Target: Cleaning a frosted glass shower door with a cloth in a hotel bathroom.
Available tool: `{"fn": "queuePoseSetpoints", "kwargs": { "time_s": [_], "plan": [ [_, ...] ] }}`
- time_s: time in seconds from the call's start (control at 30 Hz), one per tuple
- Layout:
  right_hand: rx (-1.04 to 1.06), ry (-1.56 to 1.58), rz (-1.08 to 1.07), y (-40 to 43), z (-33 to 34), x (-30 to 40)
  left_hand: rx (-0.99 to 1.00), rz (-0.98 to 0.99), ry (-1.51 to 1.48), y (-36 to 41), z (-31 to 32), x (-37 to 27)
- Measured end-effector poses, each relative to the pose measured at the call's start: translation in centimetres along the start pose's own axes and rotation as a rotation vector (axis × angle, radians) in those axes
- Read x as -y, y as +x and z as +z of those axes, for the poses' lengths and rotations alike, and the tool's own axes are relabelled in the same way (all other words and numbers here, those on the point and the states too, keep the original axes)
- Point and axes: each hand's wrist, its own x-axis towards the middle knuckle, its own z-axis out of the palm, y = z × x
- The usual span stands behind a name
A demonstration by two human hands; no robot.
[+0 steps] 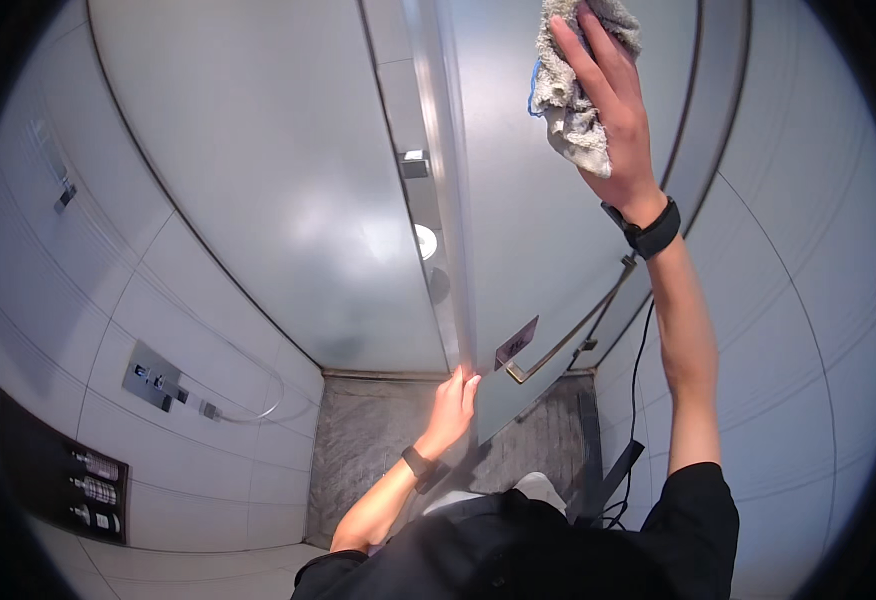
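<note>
My right hand is raised at the upper right, fingers spread over a bunched grey-white terry cloth with a blue edging thread. The cloth lies against the frosted glass door. Lower down, my left hand pinches the free vertical edge of that door between thumb and fingers. A metal bar handle is fixed on the door to the right of my left hand. Beside the handle is a small dark sign bearing writing. Dark bands circle both wrists.
A frosted glass panel stands left of the door. On the tiled left wall are a shower mixer with a hose and a dark niche with several bottles. A black cable hangs at right above the dark stone floor.
</note>
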Motion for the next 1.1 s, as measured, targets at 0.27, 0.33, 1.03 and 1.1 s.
{"fn": "queuePoseSetpoints", "kwargs": {
  "time_s": [0.27,0.33,1.03,1.1],
  "plan": [
    [0.777,0.264,-0.545,-9.0,9.7,3.6,-0.311,-0.166,-0.006,4.8,-4.0,4.3],
    [0.742,0.247,-0.730,-6.6,12.3,1.7,-0.374,-0.258,0.028,6.5,-4.5,5.0],
    [0.714,0.027,-0.782,13.2,14.8,-10.0,-0.560,-0.289,0.030,12.6,-2.2,12.6],
    [0.562,-0.068,-0.725,19.5,13.8,-11.4,-0.528,-0.341,0.023,12.4,-3.0,11.1]
  ]
}}
